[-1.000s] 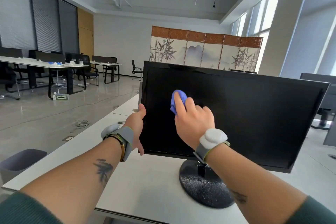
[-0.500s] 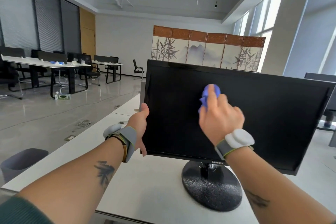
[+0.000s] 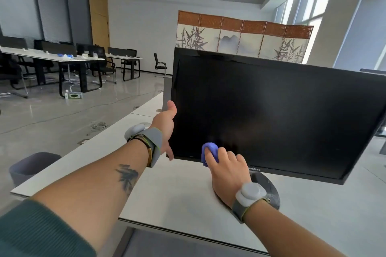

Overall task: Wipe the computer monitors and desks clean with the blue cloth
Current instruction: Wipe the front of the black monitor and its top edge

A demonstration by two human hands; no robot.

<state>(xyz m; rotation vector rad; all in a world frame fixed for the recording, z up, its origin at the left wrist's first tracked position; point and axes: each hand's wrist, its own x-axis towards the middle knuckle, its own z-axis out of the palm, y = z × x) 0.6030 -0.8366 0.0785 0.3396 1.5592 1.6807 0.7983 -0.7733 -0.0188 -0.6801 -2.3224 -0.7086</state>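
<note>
Left hand (image 3: pixel 165 128) clamps the left edge of the monitor (image 3: pixel 271 110): thumb up along the bezel, one finger showing under the bottom corner, the other fingers hidden behind the panel. I read that as bracing, so the screen does not swing or tip on its stand (image 3: pixel 270 191) under the wiping push. Right hand (image 3: pixel 227 171) is low and near, with its fingers curled over the cloth (image 3: pixel 210 149). The cloth is bunched into a small wad and pressed on the lower left of the screen, just above the bottom bezel. Wadded like that, it probably puts firm pressure on one spot and lets the fingertips steer it. The screen is off and dark. I cannot tell smears from reflections, so how much is clean is a guess. With the cloth at the bottom edge, this pass looks close to done. The round stand base sits on the white desk (image 3: pixel 167 194), partly hidden by the right wrist. The desk top itself is likely still to wipe. Both wrists wear grey bands, left (image 3: pixel 155 142) and right (image 3: pixel 250 193). A grey bin (image 3: pixel 31 166) stands on the floor at near left. Far left there are more tables (image 3: pixel 52 58) with chairs, and a painted folding screen (image 3: pixel 240 37) stands far behind the monitor.
</note>
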